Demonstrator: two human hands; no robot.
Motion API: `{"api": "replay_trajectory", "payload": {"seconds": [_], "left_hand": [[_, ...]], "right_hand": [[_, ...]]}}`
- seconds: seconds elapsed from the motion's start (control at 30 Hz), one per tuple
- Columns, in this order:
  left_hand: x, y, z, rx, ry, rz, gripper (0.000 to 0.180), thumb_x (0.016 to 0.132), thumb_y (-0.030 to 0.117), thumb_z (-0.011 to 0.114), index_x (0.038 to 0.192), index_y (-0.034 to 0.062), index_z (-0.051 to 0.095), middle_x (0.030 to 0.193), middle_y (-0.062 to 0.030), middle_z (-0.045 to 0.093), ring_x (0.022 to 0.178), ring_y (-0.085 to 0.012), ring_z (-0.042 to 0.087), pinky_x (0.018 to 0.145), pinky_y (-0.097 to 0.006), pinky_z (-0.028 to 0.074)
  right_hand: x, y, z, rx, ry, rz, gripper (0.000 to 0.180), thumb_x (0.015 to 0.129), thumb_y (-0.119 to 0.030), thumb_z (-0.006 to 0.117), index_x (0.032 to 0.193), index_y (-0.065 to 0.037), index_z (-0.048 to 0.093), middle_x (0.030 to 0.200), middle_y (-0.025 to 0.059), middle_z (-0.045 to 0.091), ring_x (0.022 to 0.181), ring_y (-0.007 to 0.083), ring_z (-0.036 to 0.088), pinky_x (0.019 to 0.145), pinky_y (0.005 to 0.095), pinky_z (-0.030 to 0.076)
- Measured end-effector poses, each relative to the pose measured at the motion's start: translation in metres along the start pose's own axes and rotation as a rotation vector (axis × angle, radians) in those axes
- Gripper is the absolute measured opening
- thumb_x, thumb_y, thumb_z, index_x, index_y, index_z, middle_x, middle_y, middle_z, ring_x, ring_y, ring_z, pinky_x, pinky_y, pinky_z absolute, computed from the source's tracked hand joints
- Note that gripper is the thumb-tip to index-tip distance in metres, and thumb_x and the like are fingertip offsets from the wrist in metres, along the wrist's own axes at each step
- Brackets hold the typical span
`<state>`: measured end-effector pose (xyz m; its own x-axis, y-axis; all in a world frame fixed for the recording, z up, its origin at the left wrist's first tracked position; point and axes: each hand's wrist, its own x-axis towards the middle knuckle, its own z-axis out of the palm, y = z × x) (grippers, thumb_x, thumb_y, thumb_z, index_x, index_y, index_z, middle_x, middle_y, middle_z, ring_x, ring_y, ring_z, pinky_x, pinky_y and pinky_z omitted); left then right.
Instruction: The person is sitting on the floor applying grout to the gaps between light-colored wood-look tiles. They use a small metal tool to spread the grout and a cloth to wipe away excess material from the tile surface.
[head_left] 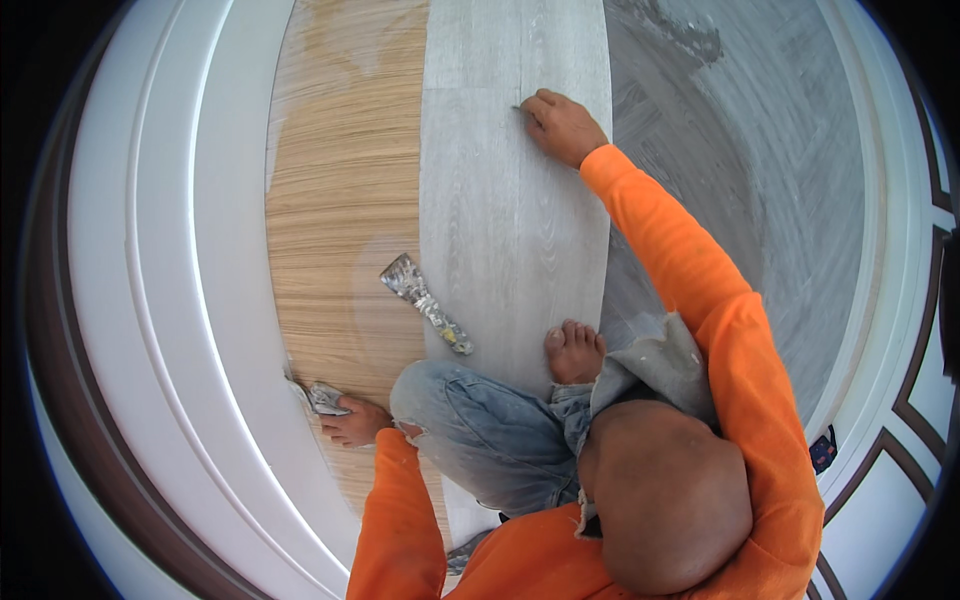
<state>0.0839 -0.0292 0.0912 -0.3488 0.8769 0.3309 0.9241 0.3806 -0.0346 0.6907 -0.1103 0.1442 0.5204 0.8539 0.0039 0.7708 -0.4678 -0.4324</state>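
Stretched out to the far side, my right hand (pixel 562 125) is closed in a pinch over the grey wood-look planks (pixel 470 200). A small dark pointed tip sticks out from its fingers towards the left; the rest of that tool is hidden. My left hand (pixel 352 422) is low at the left, on the tan wood-grain strip (pixel 340 200) by the white wall base. Its fingers are closed on a crumpled greyish-white rag (pixel 326 399). A putty-smeared scraper (pixel 425 302) lies untouched between the hands, across the seam of tan strip and grey planks.
Right of the planks spreads a grey, smeared floor (pixel 740 180) with comb-like streaks. White stepped moulding (pixel 170 250) runs along the left. My bare foot (pixel 575 352) and bent knees in torn jeans (pixel 490 420) take up the near middle. A small dark object (pixel 823 450) sits by the right wall.
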Motion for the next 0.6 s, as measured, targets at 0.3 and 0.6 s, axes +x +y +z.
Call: {"api": "replay_trajectory", "payload": {"seconds": [0.3, 0.6], "left_hand": [[-0.001, -0.002, 0.004, 0.044, -0.001, 0.007, 0.069, 0.100, 0.056, 0.047, 0.150, 0.0077, 0.051, 0.138, -0.0158, 0.055, 0.117, -0.0400, 0.055, 0.100, -0.055, 0.043], [0.002, -0.002, 0.006, 0.031, 0.010, -0.003, 0.068, 0.100, 0.056, 0.047, 0.148, 0.0078, 0.053, 0.136, -0.0154, 0.055, 0.117, -0.0398, 0.055, 0.102, -0.055, 0.042]], "right_hand": [[0.011, 0.012, -0.002, -0.036, 0.042, 0.014, 0.027, 0.096, -0.009, 0.064, 0.123, -0.005, 0.069, 0.116, 0.0114, 0.067, 0.111, 0.0316, 0.068, 0.098, 0.0430, 0.058], [0.010, 0.011, 0.003, -0.079, 0.032, -0.177, 0.026, 0.095, -0.009, 0.064, 0.119, -0.001, 0.070, 0.114, 0.0136, 0.068, 0.110, 0.0320, 0.069, 0.098, 0.0427, 0.059]]}}
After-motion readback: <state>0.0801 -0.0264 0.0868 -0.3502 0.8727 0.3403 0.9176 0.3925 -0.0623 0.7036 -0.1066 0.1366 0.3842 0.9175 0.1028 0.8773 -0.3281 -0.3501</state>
